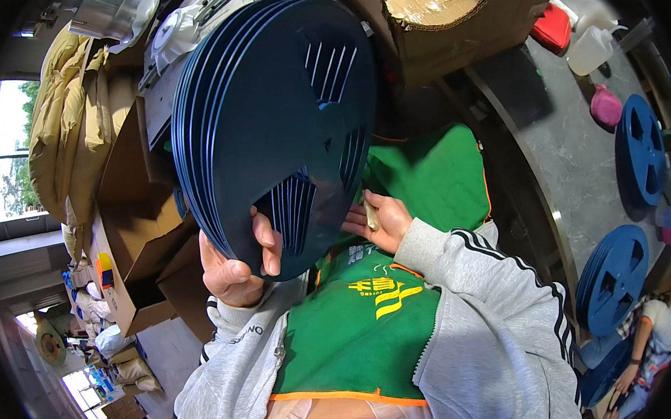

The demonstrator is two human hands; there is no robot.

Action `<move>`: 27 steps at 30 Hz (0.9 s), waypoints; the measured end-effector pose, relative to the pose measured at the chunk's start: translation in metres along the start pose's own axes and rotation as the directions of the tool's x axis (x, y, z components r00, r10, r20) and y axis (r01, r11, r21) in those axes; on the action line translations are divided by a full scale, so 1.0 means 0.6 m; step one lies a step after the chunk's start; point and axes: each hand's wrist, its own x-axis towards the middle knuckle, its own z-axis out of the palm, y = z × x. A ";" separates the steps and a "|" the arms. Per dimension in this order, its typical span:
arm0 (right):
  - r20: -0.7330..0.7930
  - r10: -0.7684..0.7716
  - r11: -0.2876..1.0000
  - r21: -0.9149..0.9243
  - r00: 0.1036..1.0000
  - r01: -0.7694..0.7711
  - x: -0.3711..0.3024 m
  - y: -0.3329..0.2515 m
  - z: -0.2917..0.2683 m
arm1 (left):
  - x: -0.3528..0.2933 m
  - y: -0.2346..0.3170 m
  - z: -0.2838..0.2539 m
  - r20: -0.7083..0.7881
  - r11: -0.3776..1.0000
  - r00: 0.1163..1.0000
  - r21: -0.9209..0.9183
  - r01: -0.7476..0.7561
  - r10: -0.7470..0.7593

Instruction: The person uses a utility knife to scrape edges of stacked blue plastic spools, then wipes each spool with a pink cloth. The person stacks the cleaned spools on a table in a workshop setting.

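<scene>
A grey, stone-patterned table [512, 74] curves past the right hand [382, 221] on its far right side. On it, well out from that hand, are more blue reels [614, 275], a pink pouch [606, 106], a white jug [590, 52] and a red pouch [552, 27]. Beyond both hands is an open cardboard box [443, 48] with clear wrap inside. To the left of the left hand [236, 269] are open cartons [135, 202], brown sacks [66, 125] and a bright window [6, 184]. A co-worker [652, 345] is at the far right, beside the reels.

The stack of blue reels [256, 117] is in the left hand, which grips its lower rim with fingertips at a cut-out in the front disc. The discs stand on edge, broad face turned toward the right hand, rims stepping away leftward; the axle line runs roughly left to right. The right hand is just beside the stack's right edge, loosely extended, a small pale thing [370, 215] against its fingers; I cannot tell whether it is gripped.

Yellow lettering and an emblem mark the green apron [340, 352] below the hands; dark letters mark the grey left sleeve [250, 348].
</scene>
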 end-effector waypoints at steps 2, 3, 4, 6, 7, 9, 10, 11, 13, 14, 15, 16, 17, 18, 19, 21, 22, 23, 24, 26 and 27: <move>0.017 0.014 1.000 0.011 1.000 -0.014 0.001 0.002 -0.003 | 0.003 -0.002 0.003 0.011 1.000 1.000 0.006 -0.008 0.007; -0.015 -0.021 1.000 -0.012 1.000 0.021 0.004 0.001 -0.008 | 0.004 -0.002 0.004 0.009 1.000 1.000 0.011 -0.011 0.011; -0.062 -0.066 0.998 -0.006 0.996 0.066 0.008 -0.001 -0.015 | 0.003 -0.001 0.005 0.002 1.000 1.000 0.004 -0.017 0.017; -0.054 -0.165 0.986 -0.006 0.985 0.165 0.016 -0.010 -0.035 | 0.000 0.004 0.008 -0.018 0.999 1.000 0.041 0.019 -0.018; -0.054 -0.265 0.963 -0.070 0.963 0.261 0.017 -0.017 -0.046 | 0.000 0.006 0.008 -0.027 0.999 0.999 0.038 0.029 -0.028; -0.085 -0.453 0.876 -0.224 0.887 0.426 0.015 -0.032 -0.068 | 0.001 0.011 0.008 -0.033 0.993 0.996 0.081 0.081 -0.079; -0.137 -0.529 0.827 -0.306 0.837 0.472 0.010 -0.039 -0.076 | 0.003 0.012 0.008 -0.040 0.992 0.995 0.083 0.094 -0.091; -0.076 -0.581 0.782 -0.326 0.810 0.531 0.002 -0.046 -0.084 | 0.003 0.013 0.009 -0.060 0.989 0.993 0.105 0.105 -0.100; 0.021 -0.677 0.672 -0.391 0.736 0.629 -0.022 -0.054 -0.088 | 0.015 0.013 0.008 -0.031 0.988 0.989 0.057 0.143 -0.142; 0.160 -0.724 0.553 -0.447 0.671 0.703 -0.037 -0.055 -0.083 | 0.021 0.015 0.009 -0.048 0.985 0.986 0.053 0.163 -0.160; 0.212 -0.707 0.494 -0.535 0.674 0.686 -0.055 -0.055 -0.074 | 0.028 0.016 0.011 -0.062 0.978 0.982 0.098 0.184 -0.179; 0.298 -0.675 0.414 -0.604 0.675 0.681 -0.073 -0.055 -0.062 | 0.038 0.016 0.012 0.013 0.977 0.980 0.087 0.196 -0.198; 0.384 -0.649 0.338 -0.628 0.656 0.701 -0.092 -0.053 -0.046 | 0.045 0.016 0.017 -0.004 0.972 0.977 0.102 0.214 -0.214; 0.498 -0.572 0.317 -0.599 0.652 0.735 -0.111 -0.050 -0.026 | 0.052 0.015 0.022 -0.011 0.964 0.972 0.126 0.232 -0.233; 0.565 -0.517 0.300 -0.584 0.643 0.755 -0.128 -0.045 -0.002 | 0.061 0.016 0.027 -0.002 0.952 0.960 0.131 0.277 -0.280; 0.692 -0.419 0.175 -0.573 0.587 0.801 -0.160 -0.042 0.043 | 0.072 0.013 0.040 -0.071 0.923 0.950 0.227 0.311 -0.303; 0.734 -0.370 0.054 -0.595 0.570 0.802 -0.173 -0.041 0.065 | 0.076 0.011 0.047 -0.075 0.919 0.945 0.223 0.326 -0.317; 0.761 -0.306 0.044 -0.589 0.572 0.807 -0.181 -0.041 0.085 | 0.079 0.005 0.053 -0.082 0.928 0.953 0.219 0.303 -0.292; 0.665 -0.227 0.179 -0.689 0.711 0.702 -0.189 -0.040 0.102 | 0.083 0.001 0.058 -0.061 0.940 0.964 0.212 0.267 -0.259; 0.675 -0.197 0.193 -0.684 0.711 0.703 -0.188 -0.039 0.130 | 0.096 0.002 0.060 -0.019 0.928 0.956 0.234 0.290 -0.294; 0.693 -0.238 0.131 -0.671 0.680 0.730 -0.183 -0.040 0.140 | 0.101 0.004 0.059 -0.013 0.917 0.946 0.240 0.318 -0.325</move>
